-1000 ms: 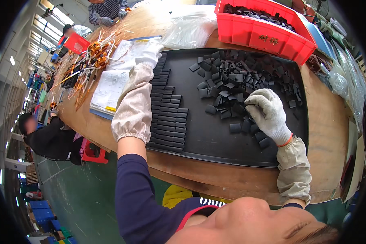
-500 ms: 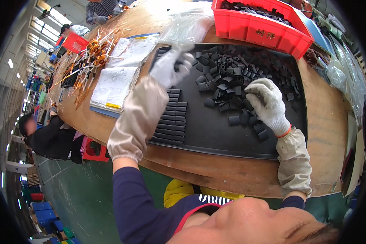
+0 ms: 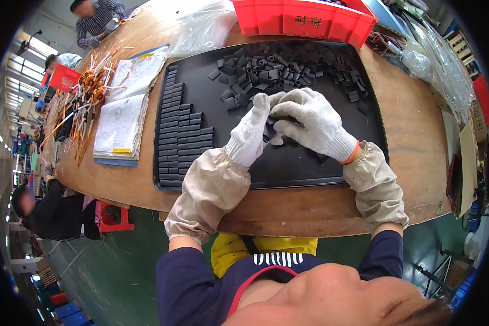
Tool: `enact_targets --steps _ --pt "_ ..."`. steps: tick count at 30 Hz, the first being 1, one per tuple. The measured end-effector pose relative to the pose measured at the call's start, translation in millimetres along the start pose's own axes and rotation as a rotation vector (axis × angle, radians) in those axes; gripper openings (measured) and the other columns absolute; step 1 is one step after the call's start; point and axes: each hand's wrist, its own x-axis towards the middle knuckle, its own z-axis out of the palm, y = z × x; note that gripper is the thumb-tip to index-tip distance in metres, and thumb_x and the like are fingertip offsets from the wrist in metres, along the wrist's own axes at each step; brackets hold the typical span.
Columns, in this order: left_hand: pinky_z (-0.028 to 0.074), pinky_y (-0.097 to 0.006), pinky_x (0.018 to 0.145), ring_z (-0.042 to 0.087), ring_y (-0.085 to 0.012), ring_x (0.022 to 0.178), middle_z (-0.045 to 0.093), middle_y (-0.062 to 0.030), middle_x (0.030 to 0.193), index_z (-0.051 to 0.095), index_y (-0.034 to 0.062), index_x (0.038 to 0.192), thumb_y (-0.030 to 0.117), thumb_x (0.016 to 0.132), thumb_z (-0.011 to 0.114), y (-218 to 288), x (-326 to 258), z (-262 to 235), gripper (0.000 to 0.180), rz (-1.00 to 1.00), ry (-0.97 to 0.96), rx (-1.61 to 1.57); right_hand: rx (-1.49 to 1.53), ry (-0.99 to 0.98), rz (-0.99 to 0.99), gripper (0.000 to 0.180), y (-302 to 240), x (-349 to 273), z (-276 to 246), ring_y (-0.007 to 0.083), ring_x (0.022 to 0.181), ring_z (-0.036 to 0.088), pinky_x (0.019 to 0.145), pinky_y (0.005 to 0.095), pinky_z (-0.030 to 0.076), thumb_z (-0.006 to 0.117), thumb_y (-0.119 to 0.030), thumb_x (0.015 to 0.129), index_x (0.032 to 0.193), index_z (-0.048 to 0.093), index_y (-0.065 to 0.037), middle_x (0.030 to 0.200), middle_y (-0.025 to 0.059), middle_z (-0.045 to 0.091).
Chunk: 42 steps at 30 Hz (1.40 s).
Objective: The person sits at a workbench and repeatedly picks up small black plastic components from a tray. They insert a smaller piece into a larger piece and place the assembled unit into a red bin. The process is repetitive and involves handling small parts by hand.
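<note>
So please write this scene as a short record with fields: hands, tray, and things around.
left hand: white glove, meets the right one over the tray
right hand: white glove, fingers curled on small dark pieces
tray: black, neat rows of dark blocks at left, loose pile at back
around: red bin, papers, wooden table

One black tray (image 3: 288, 168), one red bin (image 3: 309, 22), two gloved hands, dozens of small black blocks (image 3: 185, 136).

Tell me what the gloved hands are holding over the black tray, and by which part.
Small dark blocks sit pinched between the left hand and right hand, above the black tray. The gloves hide which part of them is gripped.
</note>
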Motion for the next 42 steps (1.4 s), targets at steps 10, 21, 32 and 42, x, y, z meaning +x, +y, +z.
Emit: enact_targets --steps 10,21,32,42 --pt "0.050 -0.023 0.068 0.057 -0.0058 0.079 0.063 0.0026 0.094 0.066 0.0092 0.119 0.041 0.102 0.063 3.5 -13.5 -13.4 0.037 -0.199 -0.031 -0.107 -0.012 0.128 -0.056 0.019 14.0 2.9 5.2 0.0326 0.102 0.063 0.088 0.0437 0.051 0.076 -0.012 0.079 0.097 0.070 -0.016 0.102 0.0056 0.068" --pt "0.045 -0.016 0.059 0.055 -0.0053 0.077 0.061 0.0008 0.092 0.061 0.0006 0.132 0.036 0.102 0.063 -1.0 -4.1 -20.8 0.047 -0.096 0.026 -0.195 -0.631 0.222 0.126 0.021 98.3 16.5 -12.2 0.0256 0.102 0.062 0.089 0.0412 0.046 0.077 -0.027 0.081 0.099 0.074 -0.016 0.103 0.0057 0.066" --pt "0.045 -0.016 0.061 0.055 -0.0028 0.078 0.061 0.0034 0.091 0.063 0.0027 0.131 0.035 0.101 0.065 2.8 -5.7 -15.0 0.044 -0.081 0.034 -0.113 -0.672 0.082 0.375 0.025 99.4 23.4 2.5 0.0316 0.105 0.058 0.091 0.0457 0.045 0.074 -0.034 0.084 0.098 0.075 -0.014 0.107 0.0078 0.063" --pt "0.051 -0.021 0.066 0.058 -0.0043 0.075 0.067 0.0009 0.097 0.062 0.0034 0.132 0.031 0.100 0.067 -7.3 -3.0 -21.6 0.042 0.055 0.170 0.112 0.717 0.010 0.380 0.028 5.0 15.9 -6.5 0.0085 0.092 0.065 0.085 0.0266 0.053 0.075 -0.003 0.086 0.111 0.064 -0.006 0.098 0.0001 0.069"
